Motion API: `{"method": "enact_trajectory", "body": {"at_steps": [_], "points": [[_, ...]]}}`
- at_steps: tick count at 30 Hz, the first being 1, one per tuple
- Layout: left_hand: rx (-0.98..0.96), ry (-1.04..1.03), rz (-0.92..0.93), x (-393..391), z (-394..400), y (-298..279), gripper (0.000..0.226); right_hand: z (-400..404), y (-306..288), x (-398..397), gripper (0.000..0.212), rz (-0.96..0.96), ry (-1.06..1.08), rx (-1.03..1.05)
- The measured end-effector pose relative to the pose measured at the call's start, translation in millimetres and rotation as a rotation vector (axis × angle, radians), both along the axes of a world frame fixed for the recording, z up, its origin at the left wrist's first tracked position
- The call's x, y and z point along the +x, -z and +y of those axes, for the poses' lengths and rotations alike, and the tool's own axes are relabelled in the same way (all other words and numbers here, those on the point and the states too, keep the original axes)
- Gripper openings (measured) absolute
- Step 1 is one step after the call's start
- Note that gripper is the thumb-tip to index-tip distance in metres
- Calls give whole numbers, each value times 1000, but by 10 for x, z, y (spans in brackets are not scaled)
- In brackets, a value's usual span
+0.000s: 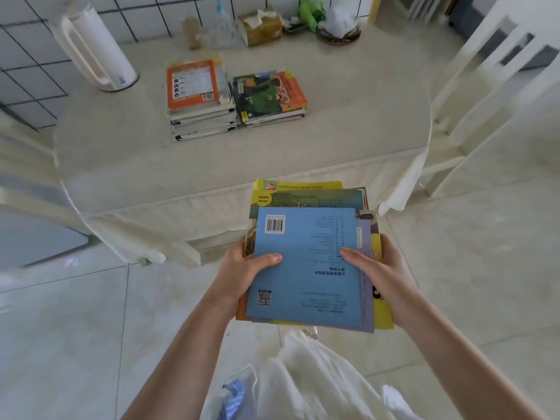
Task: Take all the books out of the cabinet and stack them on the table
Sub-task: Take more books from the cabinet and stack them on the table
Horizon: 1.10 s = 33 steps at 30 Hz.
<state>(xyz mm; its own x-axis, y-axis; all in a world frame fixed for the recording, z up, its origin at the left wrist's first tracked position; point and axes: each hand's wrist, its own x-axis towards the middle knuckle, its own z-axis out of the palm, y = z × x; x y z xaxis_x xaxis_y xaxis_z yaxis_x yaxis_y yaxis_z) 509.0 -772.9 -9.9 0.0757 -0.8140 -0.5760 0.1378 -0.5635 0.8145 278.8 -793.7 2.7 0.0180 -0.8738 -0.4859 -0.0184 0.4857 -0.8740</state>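
- While you face the tabletop (272,153), your left hand (242,268) and right hand (385,268) clamp the book bundle (306,268) from either side, keeping loose covers together.
- Two stacks (200,101) sit mid-tabletop; your bundle hangs short of its near edge.

Counter (121,153) ahead, w/ 2 book stacks side by side at its middle: taller stack (198,100) on the left, shorter stack (269,97) just right of it, touching or nearly so. Jug (94,47) far left on counter, behind the stacks. Tissue box (262,27) and basket (339,33) along back edge by the wall. Chair (485,74) right of counter. Nearer, in front of counter edge, held pile of books (306,268) sits between left hand (245,271) and right hand (381,271), thumbs on top.
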Motion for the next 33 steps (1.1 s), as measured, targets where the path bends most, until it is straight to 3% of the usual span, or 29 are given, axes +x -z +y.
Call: {"method": "enact_trajectory", "body": {"at_steps": [3, 8, 14, 18, 25, 30, 33], "points": [[-4, -33, -5, -82, -308, -19, 35, -410, -11, -78, 40, 4, -54, -20], [-27, -103, -12, -143, -824, -47, 35, -1043, 19, -99, 52, 18, -135, -72], [-131, -238, 8, -66, -1524, 47, 67, -1845, 129, 35, 64, 169, -218, -255], [-134, -256, 31, 70, -2019, 122, 69, -2406, 180, 208, 63, 236, -273, -327], [-172, -253, 10, 358, -2845, 227, 81, -3233, 265, 545, 86, 258, -361, -305], [-206, -249, -27, 497, -3217, 302, 88, -3675, 375, 683, 75, 331, -419, -334], [-203, -280, 21, 554, -3385, 351, 98, -3894, 430, 690, 93, 193, -396, -228]]}}
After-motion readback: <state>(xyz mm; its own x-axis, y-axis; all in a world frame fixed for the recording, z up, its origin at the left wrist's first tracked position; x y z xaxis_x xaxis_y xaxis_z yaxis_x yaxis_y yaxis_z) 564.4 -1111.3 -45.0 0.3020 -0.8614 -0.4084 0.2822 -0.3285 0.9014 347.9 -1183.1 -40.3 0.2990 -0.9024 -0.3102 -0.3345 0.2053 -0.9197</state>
